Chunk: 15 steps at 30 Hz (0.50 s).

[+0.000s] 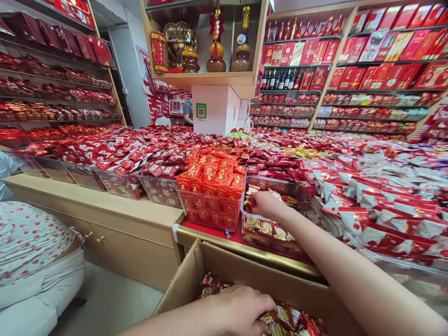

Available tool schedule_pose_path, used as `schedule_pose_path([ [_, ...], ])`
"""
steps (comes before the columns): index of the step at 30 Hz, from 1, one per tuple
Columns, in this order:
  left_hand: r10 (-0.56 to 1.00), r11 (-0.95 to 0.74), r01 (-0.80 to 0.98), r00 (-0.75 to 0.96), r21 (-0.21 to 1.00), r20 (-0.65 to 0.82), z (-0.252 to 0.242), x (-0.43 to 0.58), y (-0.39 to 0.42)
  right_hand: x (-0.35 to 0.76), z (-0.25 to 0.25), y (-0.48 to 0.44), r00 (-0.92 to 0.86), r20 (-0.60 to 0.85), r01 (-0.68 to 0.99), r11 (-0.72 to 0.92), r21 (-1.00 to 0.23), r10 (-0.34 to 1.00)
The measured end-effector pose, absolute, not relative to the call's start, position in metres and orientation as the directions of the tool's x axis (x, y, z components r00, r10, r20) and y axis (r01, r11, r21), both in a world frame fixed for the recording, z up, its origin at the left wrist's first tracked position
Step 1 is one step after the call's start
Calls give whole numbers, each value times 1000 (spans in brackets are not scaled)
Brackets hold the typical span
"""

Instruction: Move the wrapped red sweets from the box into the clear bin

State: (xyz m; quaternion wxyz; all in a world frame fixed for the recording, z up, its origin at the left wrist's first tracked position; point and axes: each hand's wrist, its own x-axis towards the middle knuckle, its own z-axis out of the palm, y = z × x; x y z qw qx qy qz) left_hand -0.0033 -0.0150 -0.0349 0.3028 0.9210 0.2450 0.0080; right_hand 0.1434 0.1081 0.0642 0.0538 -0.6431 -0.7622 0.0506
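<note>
My right hand (268,204) reaches over the rim of a clear plastic bin (247,215) holding gold-and-red wrapped candies (266,227). Its fingers are bent inward among the candies at the bin's left side; what they grip, if anything, is hidden. Lower down, my left hand (241,305) is inside an open cardboard box (245,259). Similar wrapped candies (285,317) lie in that box under and beside the hand. The left fingers are bent but apart, touching the candies, and nothing shows between them.
Left of the bin stands another bin of orange-red packets (212,205). White-and-red packets (378,219) are heaped at the right. A gold-edged counter rim (252,259) runs behind the box. At far left a person in a heart-print top (31,247) bends low. Stocked shelves (294,65) line the back.
</note>
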Motion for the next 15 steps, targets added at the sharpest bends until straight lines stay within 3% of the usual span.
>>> schedule_pose_path([
  [4,441,-796,465,884,388,-156,-32,-2,-16,142,60,113,-247,-109,958,225,-180,963],
  [10,412,-823,436,899,363,-146,-38,-2,-15,144,57,115,-345,-215,919,282,-275,914],
  [15,423,-813,454,891,365,-167,-39,-3,-15,146,58,115,-276,-209,941,219,-260,938],
])
